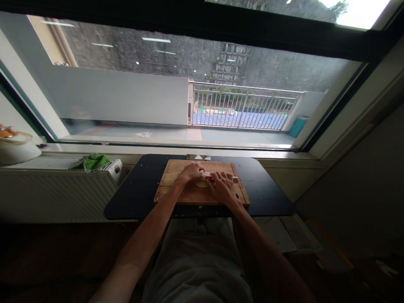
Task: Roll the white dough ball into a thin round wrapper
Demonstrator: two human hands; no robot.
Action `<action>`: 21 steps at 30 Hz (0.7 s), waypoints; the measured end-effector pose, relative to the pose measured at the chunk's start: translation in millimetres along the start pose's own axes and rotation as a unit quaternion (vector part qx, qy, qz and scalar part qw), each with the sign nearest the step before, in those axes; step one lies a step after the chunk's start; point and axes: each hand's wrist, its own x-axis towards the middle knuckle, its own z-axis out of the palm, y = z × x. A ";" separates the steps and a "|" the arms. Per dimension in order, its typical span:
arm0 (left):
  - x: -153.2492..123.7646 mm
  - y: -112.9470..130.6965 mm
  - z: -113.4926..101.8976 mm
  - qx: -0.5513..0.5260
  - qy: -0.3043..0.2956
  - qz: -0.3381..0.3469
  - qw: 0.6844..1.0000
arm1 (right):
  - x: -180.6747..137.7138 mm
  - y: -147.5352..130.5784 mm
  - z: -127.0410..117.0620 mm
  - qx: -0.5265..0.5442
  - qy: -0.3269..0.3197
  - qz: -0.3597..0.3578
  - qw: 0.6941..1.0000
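Note:
A wooden cutting board [176, 193] lies on a small black table. Across its middle rests what looks like a rolling pin [235, 179], pale wood at its right end with a red and white label between my hands. My left hand [191, 171] is curled over the pin's left part. My right hand [221, 185] bears down on the right part, its fingers bent over the top. A piece of pale yellow dough [201, 184] shows beneath the pin, partly covered by my hands.
The black table [132, 189] stands against the windowsill [271, 154]. On the left is a white radiator [57, 193] with a green cloth [96, 162] on top and a white container [17, 148] behind it. Small crumbs dot the table.

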 end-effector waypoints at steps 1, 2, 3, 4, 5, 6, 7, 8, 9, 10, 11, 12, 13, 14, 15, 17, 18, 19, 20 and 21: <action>0.7 0.0 0.2 0.000 -0.002 0.002 1.000 | 0.0 -0.1 -0.1 0.001 0.001 0.000 1.000; 1.6 0.0 0.6 0.002 -0.004 0.002 1.000 | 0.0 -0.3 -0.1 0.002 0.002 0.001 1.000; 2.7 0.0 1.2 0.004 -0.004 0.000 1.000 | 0.0 -0.3 0.1 0.004 0.003 0.000 1.000; 3.6 0.1 2.0 0.007 -0.002 -0.005 1.000 | 0.0 -0.3 0.4 0.005 0.005 0.000 1.000; 4.3 0.2 3.0 0.011 0.001 -0.013 1.000 | -0.1 -0.3 0.7 0.006 0.006 -0.002 1.000; 4.5 0.3 4.1 0.013 0.006 -0.021 1.000 | -0.2 -0.2 1.0 0.005 0.008 -0.002 1.000; 4.3 0.4 5.4 0.015 0.013 -0.031 0.999 | -0.3 -0.2 1.3 0.005 0.010 -0.002 1.000; 3.6 0.5 6.7 0.017 0.021 -0.041 0.999 | -0.4 -0.1 1.6 0.004 0.012 -0.002 1.000; 2.7 0.3 8.0 0.019 0.030 -0.050 0.998 | -0.5 -0.1 1.8 0.003 0.012 -0.001 1.000; 1.6 0.0 9.2 0.022 0.038 -0.057 0.997 | -0.5 -0.2 1.9 0.002 0.012 -0.001 1.000; 0.6 -0.5 10.2 0.024 0.045 -0.062 0.997 | -0.6 -0.3 2.0 0.000 0.011 0.000 1.000; -0.1 -1.3 11.1 0.025 0.050 -0.066 0.996 | -0.7 -0.4 2.1 -0.002 0.011 0.000 1.000; -0.5 -2.4 11.7 0.023 0.053 -0.066 0.996 | -0.7 -0.6 2.3 -0.004 0.012 0.000 1.000; -0.5 -3.6 12.1 0.020 0.055 -0.064 0.996 | -0.7 -0.8 2.4 -0.005 0.015 0.000 1.000; -0.2 -5.0 12.4 0.017 0.056 -0.062 0.996 | -0.7 -1.0 2.7 -0.005 0.018 0.001 1.000; 1.0 -7.9 12.5 0.011 0.059 -0.056 0.997 | -0.8 -1.3 3.2 -0.003 0.022 0.000 1.000; 1.7 -9.2 12.5 0.009 0.061 -0.052 0.997 | -0.8 -1.4 3.4 -0.002 0.023 -0.001 1.000; 2.3 -10.3 12.4 0.008 0.064 -0.048 0.997 | -0.8 -1.4 3.6 -0.002 0.024 -0.001 1.000; 2.7 -11.2 12.3 0.007 0.064 -0.044 0.997 | -0.9 -1.3 3.6 -0.002 0.024 -0.001 1.000; 2.9 -11.8 12.2 0.007 0.064 -0.040 0.997 | -0.9 -1.2 3.6 -0.001 0.024 -0.001 1.000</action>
